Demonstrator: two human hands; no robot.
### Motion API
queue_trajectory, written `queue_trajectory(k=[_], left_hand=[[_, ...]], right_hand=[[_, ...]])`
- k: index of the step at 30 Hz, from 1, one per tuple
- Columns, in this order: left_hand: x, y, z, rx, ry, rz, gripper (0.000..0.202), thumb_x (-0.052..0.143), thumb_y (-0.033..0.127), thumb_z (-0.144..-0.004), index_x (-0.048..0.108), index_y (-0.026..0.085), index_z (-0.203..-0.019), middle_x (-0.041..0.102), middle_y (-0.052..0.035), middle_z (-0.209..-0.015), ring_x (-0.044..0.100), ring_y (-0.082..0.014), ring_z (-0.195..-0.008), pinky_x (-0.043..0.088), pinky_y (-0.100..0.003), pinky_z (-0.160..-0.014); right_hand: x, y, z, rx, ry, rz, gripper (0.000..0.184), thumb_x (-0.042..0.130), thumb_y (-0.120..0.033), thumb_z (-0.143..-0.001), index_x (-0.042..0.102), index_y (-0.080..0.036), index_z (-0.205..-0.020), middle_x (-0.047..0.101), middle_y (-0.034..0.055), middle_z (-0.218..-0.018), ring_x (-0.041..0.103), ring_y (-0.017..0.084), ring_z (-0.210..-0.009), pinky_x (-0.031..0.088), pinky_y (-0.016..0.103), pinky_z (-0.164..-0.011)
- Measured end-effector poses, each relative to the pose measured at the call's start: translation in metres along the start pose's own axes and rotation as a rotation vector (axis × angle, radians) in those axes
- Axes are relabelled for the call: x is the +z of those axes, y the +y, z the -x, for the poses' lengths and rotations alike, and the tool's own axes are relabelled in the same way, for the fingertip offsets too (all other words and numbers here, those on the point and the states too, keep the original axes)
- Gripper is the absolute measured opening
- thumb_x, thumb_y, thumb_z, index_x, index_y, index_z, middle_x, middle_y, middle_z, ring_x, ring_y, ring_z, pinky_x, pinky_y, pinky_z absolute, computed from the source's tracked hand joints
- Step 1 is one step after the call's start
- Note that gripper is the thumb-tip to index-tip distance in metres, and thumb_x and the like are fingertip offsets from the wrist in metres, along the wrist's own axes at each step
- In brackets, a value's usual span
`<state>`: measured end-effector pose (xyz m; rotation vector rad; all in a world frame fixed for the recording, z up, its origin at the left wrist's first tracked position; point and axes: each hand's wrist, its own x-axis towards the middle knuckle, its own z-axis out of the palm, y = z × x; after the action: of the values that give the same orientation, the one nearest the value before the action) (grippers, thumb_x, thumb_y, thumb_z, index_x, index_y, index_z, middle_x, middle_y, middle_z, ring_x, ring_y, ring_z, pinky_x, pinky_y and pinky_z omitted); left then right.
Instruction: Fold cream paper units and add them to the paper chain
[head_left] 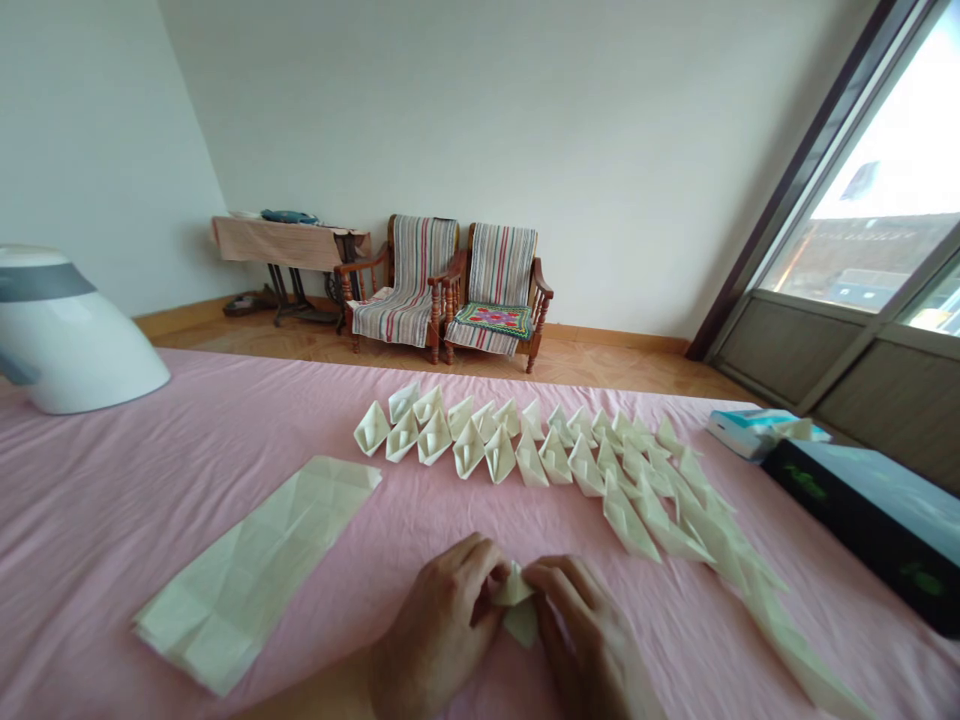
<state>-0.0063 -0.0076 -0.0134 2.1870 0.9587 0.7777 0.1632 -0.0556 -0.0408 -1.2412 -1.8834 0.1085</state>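
Observation:
My left hand (pixel 442 625) and my right hand (pixel 589 630) meet at the near edge of the pink-covered table (pixel 150 470), both pinching one small folded piece of cream paper (pixel 517 605) between their fingertips. The paper is partly hidden by my fingers. Beyond my hands lie rows of several finished cream paper boats (pixel 555 455), running from the table's middle to the near right. A stack of flat cream paper sheets (pixel 255 565) lies to the left of my left hand.
A white and grey domed appliance (pixel 67 335) stands at the table's far left. A black box (pixel 870 520) and a white-blue box (pixel 754 430) sit at the right. Two striped wooden armchairs (pixel 450 290) and a side table (pixel 289 245) stand by the far wall.

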Motion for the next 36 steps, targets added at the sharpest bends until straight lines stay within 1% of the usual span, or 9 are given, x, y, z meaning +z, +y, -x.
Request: queue_trajectory(k=[3,8,14,17,21,24,26,30,36], left_hand=[[-0.003,0.002,0.002,0.032,-0.027,-0.014,0.030,0.056,-0.009,-0.073,0.058,0.019,-0.084,0.059,0.0011,-0.085,0.056,-0.0156,-0.084,0.043,-0.024,-0.076],[-0.006,0.000,0.006,0.113,-0.080,-0.018,0.030,0.061,-0.007,-0.077,0.064,0.020,-0.090,0.061,-0.0004,-0.092,0.057,-0.0162,-0.090,0.046,-0.025,-0.081],[-0.012,-0.003,0.005,0.277,-0.130,-0.133,0.015,0.058,0.008,-0.090,0.066,0.020,-0.095,0.065,-0.0033,-0.099,0.058,-0.0179,-0.093,0.048,-0.029,-0.084],[-0.019,-0.001,0.003,0.347,-0.185,-0.232,0.012,0.055,0.013,-0.094,0.065,0.018,-0.094,0.065,-0.0041,-0.099,0.057,-0.0181,-0.091,0.047,-0.029,-0.083],[-0.027,0.000,0.001,0.446,-0.229,-0.318,0.014,0.050,0.015,-0.097,0.063,0.017,-0.094,0.065,-0.0046,-0.097,0.056,-0.0173,-0.088,0.044,-0.029,-0.082],[-0.030,0.001,0.002,0.511,-0.252,-0.354,0.015,0.048,0.015,-0.098,0.062,0.017,-0.097,0.065,-0.0057,-0.097,0.055,-0.0185,-0.090,0.042,-0.031,-0.085],[-0.032,0.002,0.003,0.550,-0.288,-0.385,0.016,0.046,0.015,-0.098,0.062,0.018,-0.100,0.066,-0.0065,-0.097,0.056,-0.0200,-0.093,0.041,-0.032,-0.087],[-0.034,0.002,0.003,0.574,-0.368,-0.407,0.019,0.044,0.012,-0.097,0.060,0.017,-0.105,0.067,-0.0070,-0.100,0.056,-0.0207,-0.093,0.040,-0.033,-0.087],[-0.030,-0.006,0.001,0.553,-0.309,-0.265,0.020,0.047,0.006,-0.093,0.064,0.018,-0.096,0.069,-0.0045,-0.101,0.057,-0.0181,-0.090,0.040,-0.032,-0.089]], right_hand=[[-0.005,-0.001,-0.001,-0.052,-0.024,0.040,0.026,0.041,-0.008,-0.091,0.057,-0.025,-0.100,0.063,0.0021,-0.087,0.060,0.016,-0.075,0.048,0.024,-0.066],[-0.003,0.006,0.004,-0.048,-0.048,0.060,0.024,0.043,-0.006,-0.088,0.058,-0.023,-0.095,0.064,0.0036,-0.089,0.060,0.017,-0.076,0.048,0.025,-0.067],[0.000,0.010,0.012,-0.024,-0.089,0.097,0.027,0.041,-0.004,-0.086,0.060,-0.021,-0.093,0.063,0.0061,-0.092,0.060,0.018,-0.080,0.049,0.027,-0.069],[-0.004,0.009,0.014,-0.023,-0.132,0.148,0.033,0.040,-0.004,-0.086,0.063,-0.022,-0.101,0.064,0.0069,-0.094,0.061,0.018,-0.082,0.050,0.028,-0.069],[-0.008,0.011,0.017,-0.122,-0.153,0.234,0.037,0.044,-0.007,-0.087,0.061,-0.023,-0.116,0.066,0.0079,-0.101,0.062,0.020,-0.085,0.051,0.030,-0.070],[-0.009,0.013,0.020,-0.198,-0.102,0.216,0.032,0.042,-0.010,-0.090,0.062,-0.021,-0.113,0.067,0.0088,-0.102,0.062,0.021,-0.085,0.050,0.032,-0.070],[-0.010,0.012,0.020,-0.214,-0.110,0.188,0.029,0.043,-0.010,-0.090,0.062,-0.021,-0.110,0.068,0.0084,-0.101,0.062,0.020,-0.086,0.049,0.032,-0.071],[-0.015,0.006,0.015,-0.278,-0.126,0.162,0.026,0.048,-0.008,-0.089,0.061,-0.020,-0.108,0.068,0.0059,-0.093,0.062,0.019,-0.079,0.047,0.032,-0.069],[-0.015,0.002,0.012,-0.322,-0.160,0.209,0.023,0.049,-0.007,-0.086,0.061,-0.021,-0.099,0.068,0.0039,-0.085,0.061,0.018,-0.072,0.046,0.033,-0.066]])
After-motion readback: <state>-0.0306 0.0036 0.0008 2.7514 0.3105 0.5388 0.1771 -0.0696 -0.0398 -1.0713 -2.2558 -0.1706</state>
